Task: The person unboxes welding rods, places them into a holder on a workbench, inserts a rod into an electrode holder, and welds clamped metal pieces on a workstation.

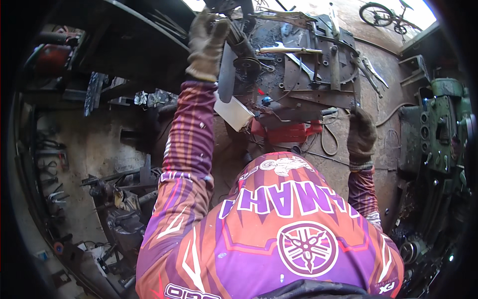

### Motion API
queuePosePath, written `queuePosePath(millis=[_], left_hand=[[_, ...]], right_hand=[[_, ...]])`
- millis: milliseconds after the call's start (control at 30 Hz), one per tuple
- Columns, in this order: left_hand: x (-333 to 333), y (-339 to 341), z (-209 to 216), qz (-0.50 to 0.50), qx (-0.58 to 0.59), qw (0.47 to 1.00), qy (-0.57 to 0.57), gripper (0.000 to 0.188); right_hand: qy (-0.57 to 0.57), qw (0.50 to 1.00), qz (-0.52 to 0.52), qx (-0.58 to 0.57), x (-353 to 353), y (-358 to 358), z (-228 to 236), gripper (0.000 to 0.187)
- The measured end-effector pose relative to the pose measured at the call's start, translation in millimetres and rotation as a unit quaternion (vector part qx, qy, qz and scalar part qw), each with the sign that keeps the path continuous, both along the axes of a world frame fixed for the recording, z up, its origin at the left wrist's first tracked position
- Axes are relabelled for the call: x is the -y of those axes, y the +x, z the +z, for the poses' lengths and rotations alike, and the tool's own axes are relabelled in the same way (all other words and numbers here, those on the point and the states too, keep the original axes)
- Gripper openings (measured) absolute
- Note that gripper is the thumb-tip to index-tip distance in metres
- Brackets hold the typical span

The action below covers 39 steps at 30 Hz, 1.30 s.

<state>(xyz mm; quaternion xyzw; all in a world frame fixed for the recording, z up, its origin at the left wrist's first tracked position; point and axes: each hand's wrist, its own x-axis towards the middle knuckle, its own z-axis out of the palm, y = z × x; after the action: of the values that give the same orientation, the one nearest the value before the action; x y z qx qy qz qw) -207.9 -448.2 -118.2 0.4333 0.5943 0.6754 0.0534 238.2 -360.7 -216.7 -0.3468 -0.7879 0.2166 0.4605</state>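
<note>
My left hand (206,47), in a dirty beige work glove, is raised at the far left corner of a metal worktable (279,74). Its fingers curl around something small and bright that I cannot make out, beside a dark cylindrical metal part (243,50). Just below hangs a flat grey metal bar (227,74). Down by the table's near right corner is my gloved right hand (362,132); its fingertips are dark and partly hidden, so their grip is unclear. On the table lie an open-ended wrench (301,65) and locking pliers (294,19).
More pliers (373,72) lie at the table's right edge. A red metal piece (286,132) and a white sheet (233,113) sit before me. Cables (331,142) loop on the floor. Green machinery (443,119) stands at right, a bicycle (391,16) far right, scrap metal (124,209) at left.
</note>
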Motion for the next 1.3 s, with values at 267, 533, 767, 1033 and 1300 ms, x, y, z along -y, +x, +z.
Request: queuePosePath(millis=[267,533,767,1033,1300], left_hand=[[93.3,59.4,-31.3,-0.041,0.181,0.979,0.081,0.069],[179.5,83.6,-86.1,0.116,0.134,0.968,-0.175,0.048],[213.7,78.7,-130.4,0.139,0.201,0.945,-0.215,0.046],[226.2,71.2,-142.6,0.140,0.156,0.943,-0.257,0.045],[221.2,93.4,-153.3,0.111,0.139,0.937,-0.300,0.042]], right_hand=[[-0.076,0.977,0.196,-0.045,5.2,-72.7,61.3,0.021],[0.269,0.921,0.096,0.264,-39.5,-132.2,168.3,0.012],[0.502,0.774,0.070,0.380,-52.4,-216.6,239.0,0.008],[0.631,0.642,0.096,0.424,-15.0,-284.4,254.6,0.005],[0.559,0.727,0.182,0.355,-20.5,-306.6,221.3,0.007]])
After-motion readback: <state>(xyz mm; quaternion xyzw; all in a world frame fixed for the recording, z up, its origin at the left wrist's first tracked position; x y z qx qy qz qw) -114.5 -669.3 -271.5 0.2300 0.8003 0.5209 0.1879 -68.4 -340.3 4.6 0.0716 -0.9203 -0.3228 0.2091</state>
